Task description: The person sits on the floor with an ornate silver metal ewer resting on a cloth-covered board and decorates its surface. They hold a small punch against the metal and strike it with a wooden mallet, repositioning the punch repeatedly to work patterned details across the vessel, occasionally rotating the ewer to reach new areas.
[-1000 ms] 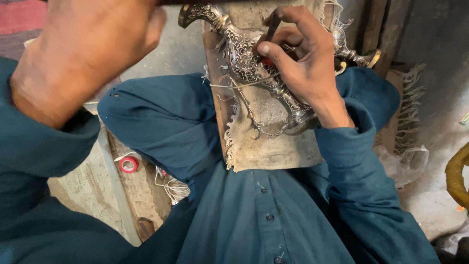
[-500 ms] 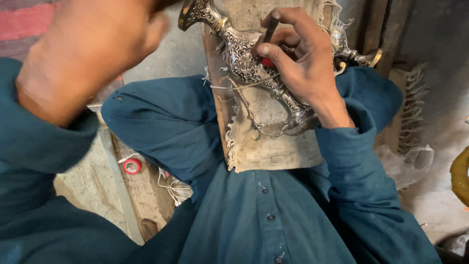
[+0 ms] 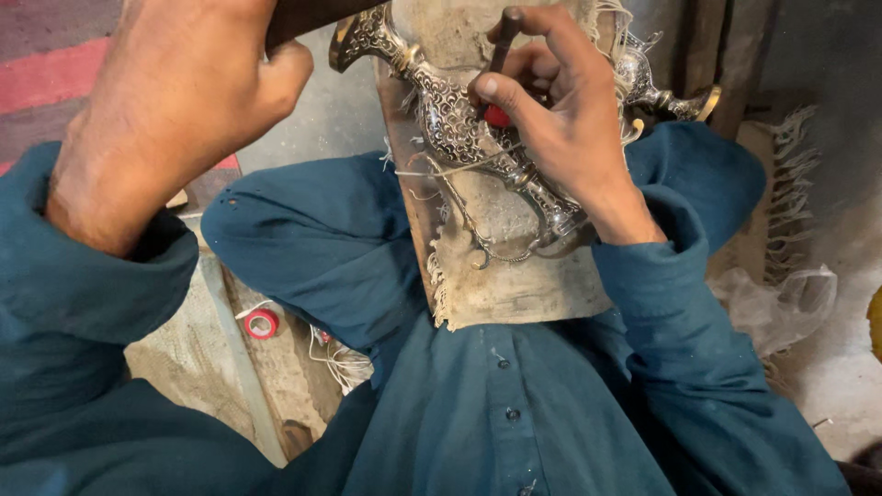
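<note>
An ornate silver vessel (image 3: pixel 447 118) with engraved patterns lies slantwise on a cloth-covered wooden board (image 3: pixel 524 285) that rests on my lap. My right hand (image 3: pixel 565 124) presses on the vessel and pinches a thin dark punch (image 3: pixel 502 44) with a red band, its tip against the metal. My left hand (image 3: pixel 175 101) is raised at the upper left, closed around a dark handle (image 3: pixel 312 16); the handle's head is out of frame. Both my sleeves are teal.
A second silver piece with a brass-coloured end (image 3: pixel 666 94) lies behind my right hand. A small red tape roll (image 3: pixel 262 323) and pale loose threads sit on the floor by my left knee. A crumpled plastic bag (image 3: pixel 781 303) lies at right, a red striped mat (image 3: pixel 46 73) at upper left.
My left hand with the handle has shifted slightly right and closer to the camera. My right hand keeps the punch on the vessel, barely moved.
</note>
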